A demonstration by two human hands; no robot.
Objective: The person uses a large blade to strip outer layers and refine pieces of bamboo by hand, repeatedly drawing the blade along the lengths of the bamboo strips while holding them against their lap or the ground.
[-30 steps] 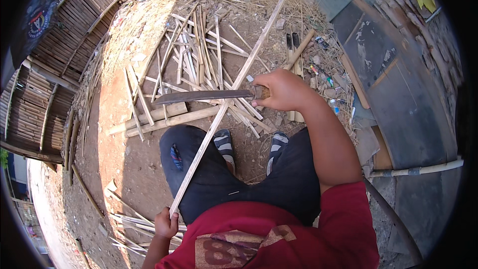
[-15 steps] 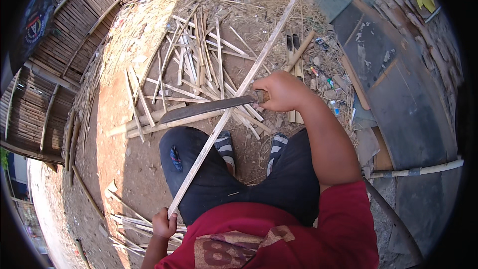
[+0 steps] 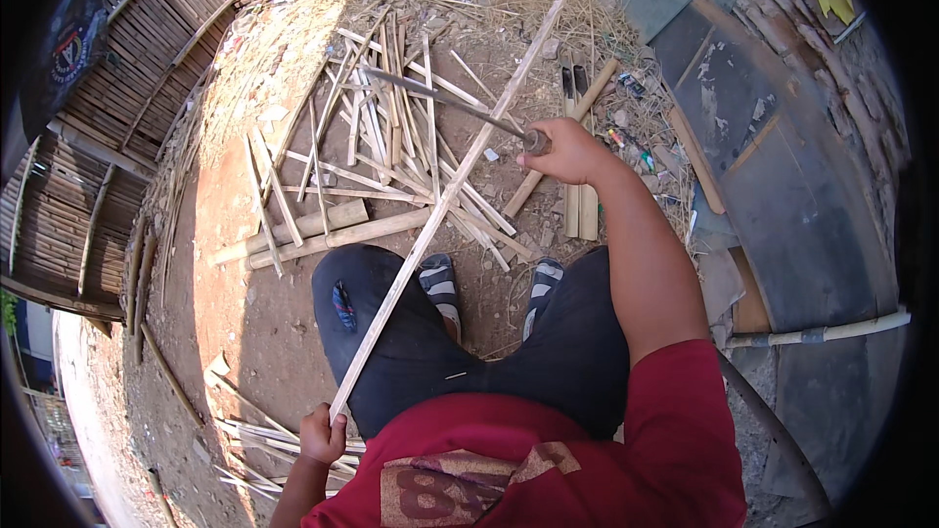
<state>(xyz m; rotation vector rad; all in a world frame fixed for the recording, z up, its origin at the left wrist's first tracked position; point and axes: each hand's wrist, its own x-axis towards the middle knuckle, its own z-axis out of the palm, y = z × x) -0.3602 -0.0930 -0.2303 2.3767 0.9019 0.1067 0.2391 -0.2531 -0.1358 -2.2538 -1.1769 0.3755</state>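
Observation:
My left hand (image 3: 322, 433) grips the near end of a long, pale bamboo strip (image 3: 430, 235), beside my left hip. The strip runs slantwise over my left thigh and away to the far right. In my right hand (image 3: 567, 151) is the handle of a machete (image 3: 450, 102), closed in my fingers. Its dark blade points to the far left, edge-on to me, and crosses the strip near its far part. Whether blade and strip touch I cannot tell.
Many split bamboo pieces (image 3: 391, 127) lie heaped on the dirt ahead. Two bamboo poles (image 3: 333, 235) rest by my left knee. More strips (image 3: 264, 445) lie near my left hand. Dark boards (image 3: 782, 205) cover the right side, and a woven bamboo wall (image 3: 156, 39) stands at left.
The machete has swung away from me, its tip rising toward the heap, and its blade has turned from flat-on to edge-on. The strip's far end has shifted slightly left.

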